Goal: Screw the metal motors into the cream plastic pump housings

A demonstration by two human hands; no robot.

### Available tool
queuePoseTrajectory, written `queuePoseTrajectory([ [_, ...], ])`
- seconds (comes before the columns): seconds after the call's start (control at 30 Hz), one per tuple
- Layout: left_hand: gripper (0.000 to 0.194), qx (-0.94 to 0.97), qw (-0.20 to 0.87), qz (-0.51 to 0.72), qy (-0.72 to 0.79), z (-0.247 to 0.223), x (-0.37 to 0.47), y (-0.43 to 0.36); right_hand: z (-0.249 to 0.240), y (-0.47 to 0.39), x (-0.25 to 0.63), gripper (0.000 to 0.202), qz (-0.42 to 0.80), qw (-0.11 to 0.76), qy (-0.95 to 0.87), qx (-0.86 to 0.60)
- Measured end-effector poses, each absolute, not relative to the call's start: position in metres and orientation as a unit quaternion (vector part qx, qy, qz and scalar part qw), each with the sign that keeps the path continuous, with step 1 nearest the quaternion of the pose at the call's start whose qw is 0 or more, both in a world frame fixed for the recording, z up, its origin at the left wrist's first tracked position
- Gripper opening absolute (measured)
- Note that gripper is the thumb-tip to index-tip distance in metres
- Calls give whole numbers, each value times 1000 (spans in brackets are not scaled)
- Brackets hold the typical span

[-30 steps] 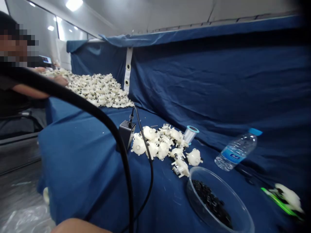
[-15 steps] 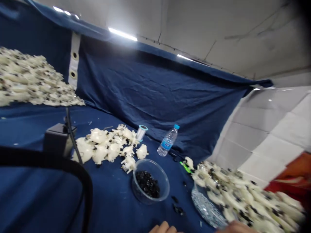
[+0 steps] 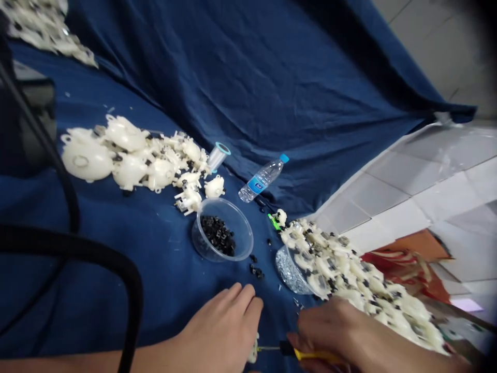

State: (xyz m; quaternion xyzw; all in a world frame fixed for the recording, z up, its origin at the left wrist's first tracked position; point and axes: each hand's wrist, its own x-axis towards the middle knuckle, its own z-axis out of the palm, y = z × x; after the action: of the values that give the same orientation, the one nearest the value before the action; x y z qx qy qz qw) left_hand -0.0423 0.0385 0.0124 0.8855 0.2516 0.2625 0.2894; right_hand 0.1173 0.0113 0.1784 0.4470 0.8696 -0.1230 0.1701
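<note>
Near the bottom centre, my left hand is closed around a small cream plastic part, mostly hidden by the fingers. To its right, my right hand grips a screwdriver with a yellow and black handle. The shaft points left, its tip at the cream part. Beyond my left hand stands a clear round tub holding small black parts. A clear bowl of silvery screws sits above my right hand, partly under a heap of cream parts.
More cream housings lie at the left centre, beside a spool. A water bottle leans near the blue curtain. Loose black pieces and a bright green item lie on the cloth. Black cables cross the left foreground.
The view has tilted down, so objects sit higher. Both hands have come much further into view, and the screwdriver and the held cream part now show.
</note>
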Motion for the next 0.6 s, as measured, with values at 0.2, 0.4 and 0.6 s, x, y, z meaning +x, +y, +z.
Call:
queuePoseTrajectory([
  [0.2, 61, 866, 328, 263, 271, 15, -47, 30, 173, 13, 91, 9, -310, 112, 457, 826],
  [0.4, 65, 861, 315, 277, 289, 16, -54, 26, 185, 8, 91, 21, -243, 156, 608, 740],
  [0.6, 74, 862, 315, 270, 290, 13, -54, 28, 198, 1, 102, 21, -111, 249, 873, 405],
])
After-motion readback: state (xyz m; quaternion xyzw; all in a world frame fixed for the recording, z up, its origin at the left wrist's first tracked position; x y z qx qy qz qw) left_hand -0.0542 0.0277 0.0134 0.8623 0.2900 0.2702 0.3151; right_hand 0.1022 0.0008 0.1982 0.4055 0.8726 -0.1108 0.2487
